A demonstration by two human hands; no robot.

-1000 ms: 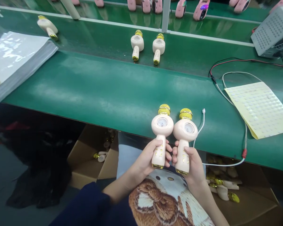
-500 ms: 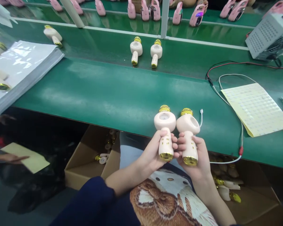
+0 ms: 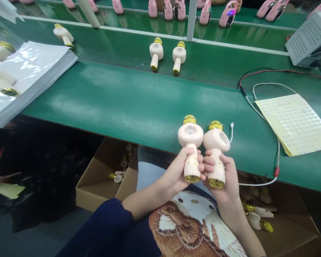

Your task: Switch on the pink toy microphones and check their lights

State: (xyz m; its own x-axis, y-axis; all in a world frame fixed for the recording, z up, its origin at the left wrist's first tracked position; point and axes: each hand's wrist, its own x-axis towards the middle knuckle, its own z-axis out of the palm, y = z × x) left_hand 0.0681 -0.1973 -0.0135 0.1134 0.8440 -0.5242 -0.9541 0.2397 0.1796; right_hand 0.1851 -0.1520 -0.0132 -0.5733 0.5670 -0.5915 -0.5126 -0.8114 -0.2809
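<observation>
"Slid left, that co-worker's hand (image 3: 0, 177) with the yellow sheet (image 3: 9, 191)?"

"Yes. And the person's own?"

"Left hand (image 3: 173, 171) has fingers clamped round one pink karaoke microphone (image 3: 190, 135), right hand (image 3: 224, 175) round another microphone (image 3: 216, 140), lower centre, just over the green bench (image 3: 117, 107) edge."

Your single camera is worn on your head and looks forward and down across your lap. Your left hand (image 3: 175, 175) and right hand (image 3: 222, 175) sit nearest the lens, at lower centre of the frame. The green workbench (image 3: 101, 96) crosses the middle, its near edge sloping down to the right. A cardboard box (image 3: 93, 185) shows low on the left, below that edge. The far green bench (image 3: 117, 46) runs along the top, farthest from the lens.
</observation>
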